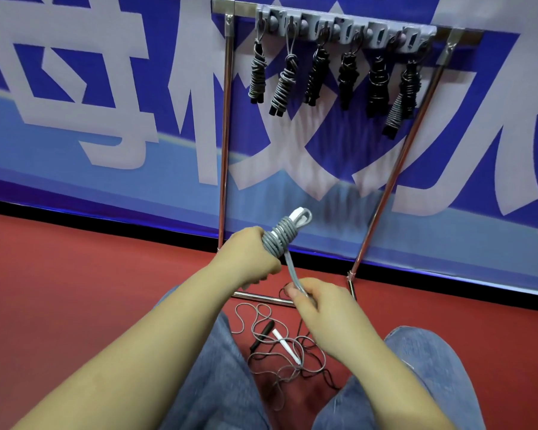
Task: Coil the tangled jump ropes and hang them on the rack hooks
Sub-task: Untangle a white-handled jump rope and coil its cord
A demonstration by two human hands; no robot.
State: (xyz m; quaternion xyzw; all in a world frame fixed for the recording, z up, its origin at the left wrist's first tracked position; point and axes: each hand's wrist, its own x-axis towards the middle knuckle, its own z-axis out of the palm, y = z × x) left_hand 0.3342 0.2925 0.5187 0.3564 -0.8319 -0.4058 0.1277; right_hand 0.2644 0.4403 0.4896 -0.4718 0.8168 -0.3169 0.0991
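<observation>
While your left hand (252, 259) grips the grey rope bundle (280, 240), fingers curled tight round its lower end, keep it steady and tilted up as it is now. A white handle (299, 212) and a small loop poke out of the top (that loop looks like the bit to hang, so leave it free). Your right hand (320, 301) pinches the loose tail (292, 270) just below the bundle. Pull the tail snug and lay each new turn right beside the last one, so nothing slips. More tangled ropes (280, 352) lie on the red floor (75, 290) between your knees. Up on the right, the rack (345, 26) already has six coiled ropes hanging from its hooks, so look for a free hook.
</observation>
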